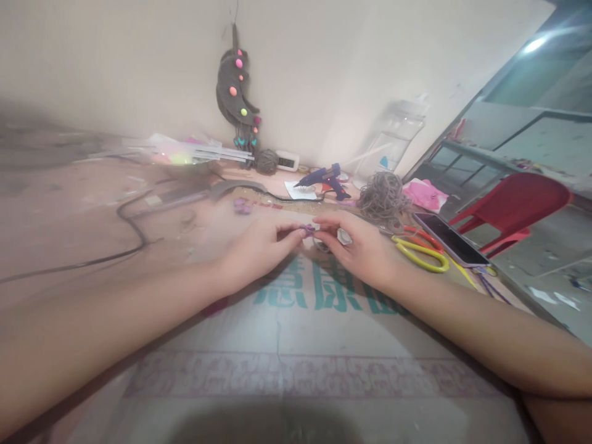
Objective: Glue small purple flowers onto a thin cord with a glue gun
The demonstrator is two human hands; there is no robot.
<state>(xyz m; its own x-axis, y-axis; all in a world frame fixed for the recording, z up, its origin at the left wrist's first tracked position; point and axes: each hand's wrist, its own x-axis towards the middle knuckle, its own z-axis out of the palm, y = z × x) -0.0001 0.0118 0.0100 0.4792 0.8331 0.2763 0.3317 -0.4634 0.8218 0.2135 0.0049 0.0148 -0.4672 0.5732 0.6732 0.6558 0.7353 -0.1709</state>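
Note:
Between my hands, over a printed sheet (277, 336) with green characters, is a small purple piece (308, 230); blur hides its exact kind. My left hand (263, 246) pinches it between thumb and index finger. From the other side my right hand (358, 246) closes on it, thumb and fingertips at its edge. A small, pale roundish item shows behind the right fingers, too unclear to name. Beyond my left hand lie loose purple bits (241, 206). A blue glue gun (326, 180) rests farther back, its nozzle over a white paper (300, 190).
Right of my hands are a grey yarn tangle (383, 197), scissors (423, 258) with yellow and orange handles, and a phone (453, 239). A clear bottle (393, 139) stands behind. A black cable (127, 225) crosses the left. A moon-shaped decoration (229, 89) hangs above; a red chair (518, 203) stands beyond.

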